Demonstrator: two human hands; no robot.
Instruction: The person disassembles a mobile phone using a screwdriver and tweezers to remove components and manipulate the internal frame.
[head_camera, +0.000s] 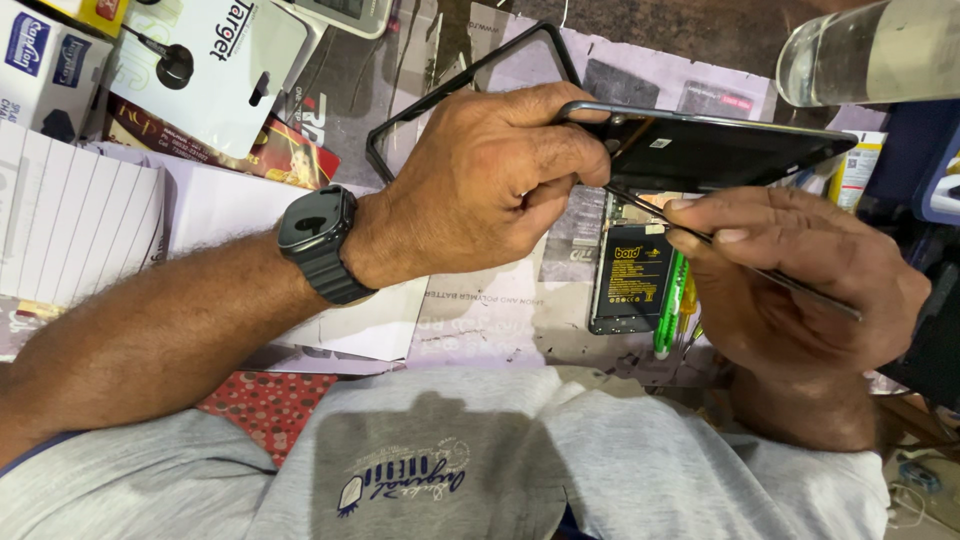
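The dark phone body (715, 150) is held up above the desk (500, 320), and its long axis runs nearly level from left to right, with the right end a little lower and pointing toward the clear bottle (870, 50). The left hand (490, 180) is clenched on the left end of this phone body, thumb below and fingers over the edge, so this hand carries it. The right hand (800, 280) lies just below the phone body, toward its right half, and it grasps a thin metal tool (740, 260) between thumb and fingers. The tool's long axis goes slanting, from the lower right up to the left, and its tip reaches the underside of the phone body near the left hand's thumb; whether the tip is under the edge or only touching it, I cannot tell. So the left hand is at the phone body's end, and the right hand comes to it from below. Under the phone body, flat on the desk, lies a black battery with yellow label (632, 280), and just beside it a green screwdriver (668, 310). Behind the phone body, to its left, an empty black phone frame (470, 80) rests on papers. The left wrist wears a dark smartwatch (318, 235).
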